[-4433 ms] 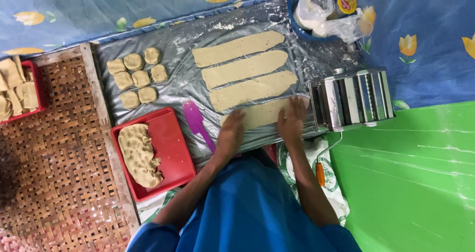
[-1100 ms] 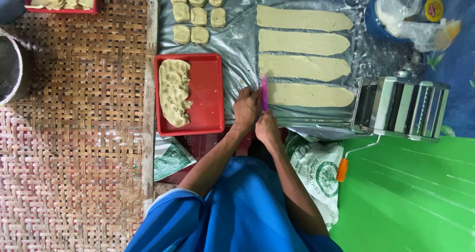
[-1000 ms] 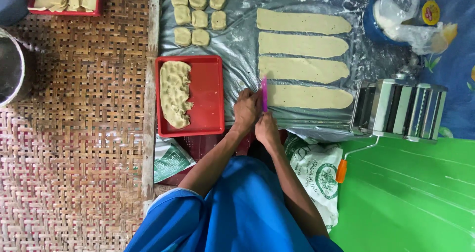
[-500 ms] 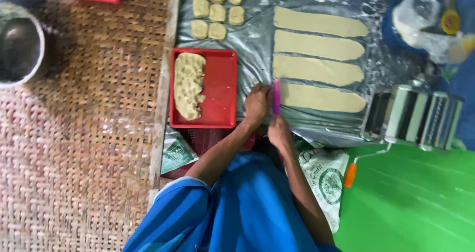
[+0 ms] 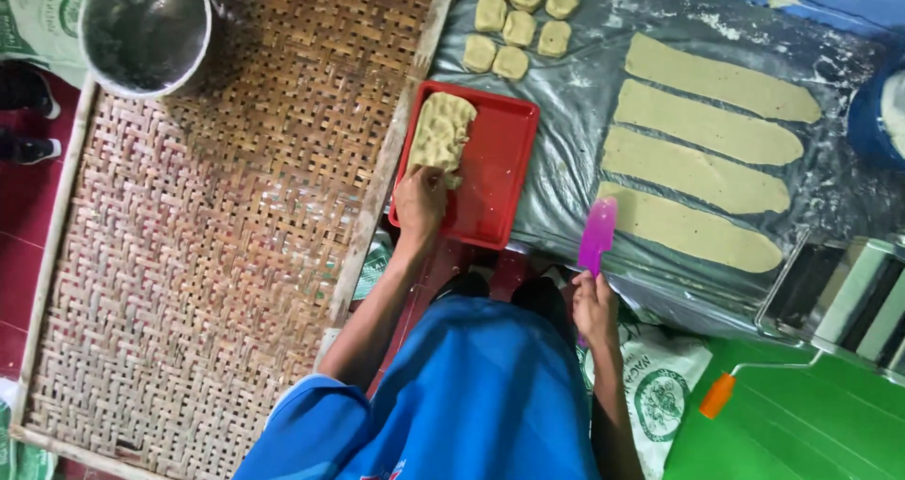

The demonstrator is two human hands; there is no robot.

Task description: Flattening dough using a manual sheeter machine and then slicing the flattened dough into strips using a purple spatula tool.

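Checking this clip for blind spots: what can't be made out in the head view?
- Pasta roller: cut off by the right edge.
- Blue bowl: mostly outside the right edge.
- Left hand fingertips: pressed into the dough lump, hidden.
- Purple scraper handle: covered by the right hand.
- Metal pot contents: too dark.

You have only one view, from the camera on your head, looking almost straight down past your blue shirt [image 5: 471,395] to the floor. It sits close: your left hand [image 5: 421,204] and right hand [image 5: 596,308] fall near the centre. The woven mat [image 5: 207,254] fills the left, the plastic sheet [image 5: 566,140] the upper right.
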